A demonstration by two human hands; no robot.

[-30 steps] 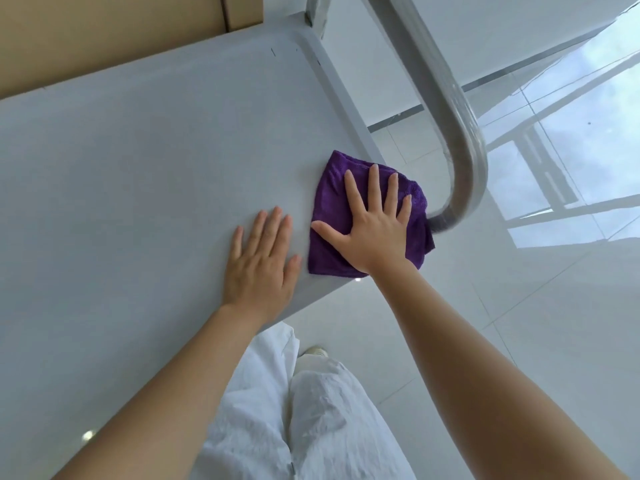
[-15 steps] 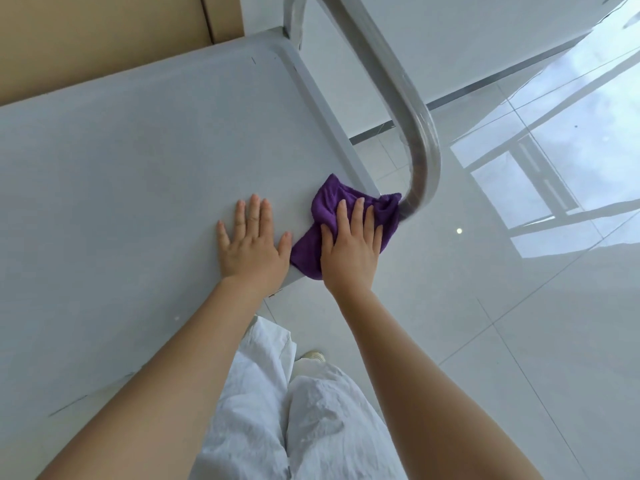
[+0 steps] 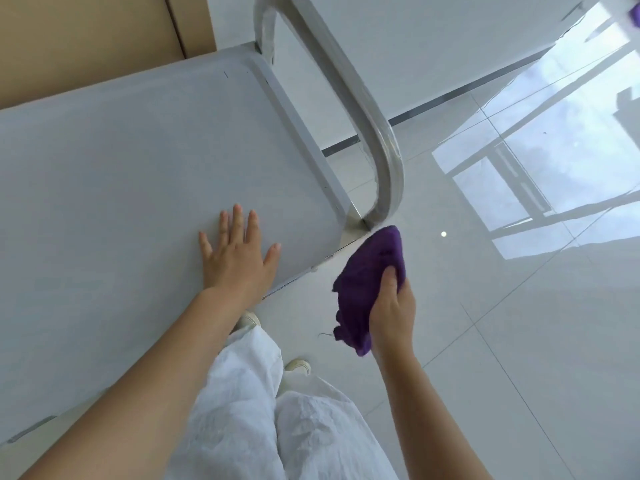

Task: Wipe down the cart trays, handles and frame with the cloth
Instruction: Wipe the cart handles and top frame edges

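Observation:
The cart's grey top tray (image 3: 121,174) fills the left half of the view. Its curved metal handle (image 3: 377,140) arches over the tray's right end. My left hand (image 3: 237,252) lies flat on the tray near the front right corner, fingers spread, holding nothing. My right hand (image 3: 393,308) is off the cart, just right of and below that corner, clutching a bunched purple cloth (image 3: 370,275). The cloth's top edge is close to the foot of the handle; whether it touches I cannot tell.
A tan wall or panel (image 3: 86,39) stands behind the cart. Glossy white floor tiles (image 3: 519,323) with window reflections spread to the right. My white trousers (image 3: 277,427) and shoes (image 3: 298,366) are below, beside the tray's front edge.
My right hand slid the cloth toward the tray's front right corner, then lifted it off the tray, bunched, and now holds it beside the corner. My left hand stays flat on the tray.

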